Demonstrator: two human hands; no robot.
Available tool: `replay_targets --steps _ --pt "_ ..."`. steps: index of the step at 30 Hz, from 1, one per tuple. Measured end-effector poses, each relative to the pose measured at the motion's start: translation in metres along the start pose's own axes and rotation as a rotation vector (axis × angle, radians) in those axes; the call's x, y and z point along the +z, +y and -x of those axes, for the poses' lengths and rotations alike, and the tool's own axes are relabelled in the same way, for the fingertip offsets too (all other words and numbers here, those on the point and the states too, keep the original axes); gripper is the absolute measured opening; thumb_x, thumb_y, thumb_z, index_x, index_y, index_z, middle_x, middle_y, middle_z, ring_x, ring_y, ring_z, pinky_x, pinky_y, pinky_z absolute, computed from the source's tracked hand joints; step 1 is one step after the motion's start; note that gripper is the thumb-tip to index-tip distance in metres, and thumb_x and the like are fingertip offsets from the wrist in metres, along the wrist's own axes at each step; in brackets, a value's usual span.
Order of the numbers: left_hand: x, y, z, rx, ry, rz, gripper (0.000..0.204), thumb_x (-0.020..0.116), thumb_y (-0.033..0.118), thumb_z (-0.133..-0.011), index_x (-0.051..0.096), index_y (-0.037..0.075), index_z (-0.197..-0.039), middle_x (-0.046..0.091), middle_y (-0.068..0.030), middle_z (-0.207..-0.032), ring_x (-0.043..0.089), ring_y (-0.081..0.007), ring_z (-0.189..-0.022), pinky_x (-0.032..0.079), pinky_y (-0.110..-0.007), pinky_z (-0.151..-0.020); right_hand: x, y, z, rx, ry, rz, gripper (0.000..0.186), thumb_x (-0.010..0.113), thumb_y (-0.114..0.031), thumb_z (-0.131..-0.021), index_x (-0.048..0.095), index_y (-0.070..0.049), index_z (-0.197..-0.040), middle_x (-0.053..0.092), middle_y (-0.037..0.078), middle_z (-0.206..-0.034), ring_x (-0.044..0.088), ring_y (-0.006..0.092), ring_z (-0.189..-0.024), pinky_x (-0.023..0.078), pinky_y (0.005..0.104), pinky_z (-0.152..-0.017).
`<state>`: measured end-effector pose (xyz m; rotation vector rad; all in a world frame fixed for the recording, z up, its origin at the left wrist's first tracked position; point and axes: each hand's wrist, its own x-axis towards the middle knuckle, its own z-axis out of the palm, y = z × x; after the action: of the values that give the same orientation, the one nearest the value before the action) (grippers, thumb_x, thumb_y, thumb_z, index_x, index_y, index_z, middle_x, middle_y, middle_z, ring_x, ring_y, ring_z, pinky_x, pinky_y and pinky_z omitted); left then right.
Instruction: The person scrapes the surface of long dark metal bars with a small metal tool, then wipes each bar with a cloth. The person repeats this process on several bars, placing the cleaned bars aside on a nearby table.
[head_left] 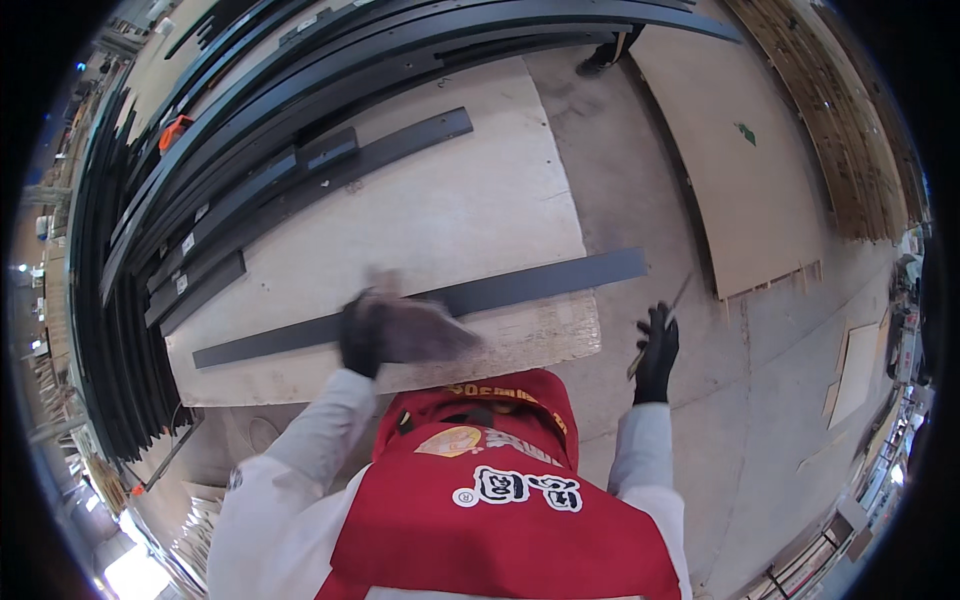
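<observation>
A long dark grey board (560,278) lies across the near part of a pale worktable (500,190), its right end jutting past the table's edge. My left hand (362,332), in a black glove, is over the board with a brownish-grey rag (430,332) in its grip. Rag and fingers are smeared by motion, and the rag covers part of the board. Off the table's right edge, my right hand (656,358), also gloved in black, is closed on a thin stick-like tool (682,290). Its slim dark end points up and away; its exact kind cannot be made out.
Several dark boards and lengths (330,150) are stacked along the far and left side of the table. An orange object (175,132) sits among them. A large tan sheet (750,180) stands to the right, past a strip of concrete floor (640,180). A person's shoe (590,68) shows at the back.
</observation>
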<state>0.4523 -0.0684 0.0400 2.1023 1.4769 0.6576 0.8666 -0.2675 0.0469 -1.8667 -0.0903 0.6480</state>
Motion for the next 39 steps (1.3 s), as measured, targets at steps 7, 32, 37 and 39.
replay_targets --steps 7,32,37,39 --pt "-0.099 -0.141 0.031 -0.458 0.147 -0.575 0.038 0.052 0.035 -0.093 0.054 0.009 -0.12 0.059 -0.017 -0.112 0.056 -0.0375 -0.103 0.045 -0.042 -0.092 0.045 0.009 -0.078 -0.293 -0.106 0.645 0.041 0.059 -0.04 -0.089 0.061 -0.002 -0.104 0.064 0.016 -0.094 0.061 0.0312 -0.085 0.047 0.0397 -0.075" --pt "0.18 0.262 -0.067 0.486 -0.48 0.494 0.036 0.059 0.028 -0.085 0.056 0.008 -0.115 0.056 -0.0145 -0.111 0.054 -0.0259 -0.107 0.046 -0.038 -0.089 -0.071 0.056 0.036 0.259 0.181 -0.382 0.043 0.057 -0.034 -0.089 0.05 -0.004 -0.12 0.061 0.014 -0.109 0.062 0.0203 -0.083 0.045 0.0247 -0.059" --pt "0.121 0.102 -0.142 -0.165 0.195 1.134 0.037 0.047 0.023 -0.098 0.044 0.004 -0.13 0.056 -0.0063 -0.115 0.055 -0.0137 -0.101 0.047 -0.028 -0.085 -0.023 0.033 0.022 0.215 0.005 -0.326 0.041 0.057 -0.032 -0.089 0.05 -0.002 -0.116 0.06 0.014 -0.102 0.059 0.0168 -0.073 0.045 0.0243 -0.056" --pt "0.064 0.107 -0.15 -0.413 0.361 0.837 0.059 0.053 0.032 -0.094 0.032 0.002 -0.139 0.044 -0.0172 -0.132 0.042 -0.0282 -0.123 0.034 -0.039 -0.103 0.005 0.01 0.018 0.149 -0.021 -0.239 0.036 0.056 -0.031 -0.091 0.051 -0.003 -0.114 0.058 0.01 -0.101 0.058 0.0152 -0.072 0.043 0.0237 -0.056"
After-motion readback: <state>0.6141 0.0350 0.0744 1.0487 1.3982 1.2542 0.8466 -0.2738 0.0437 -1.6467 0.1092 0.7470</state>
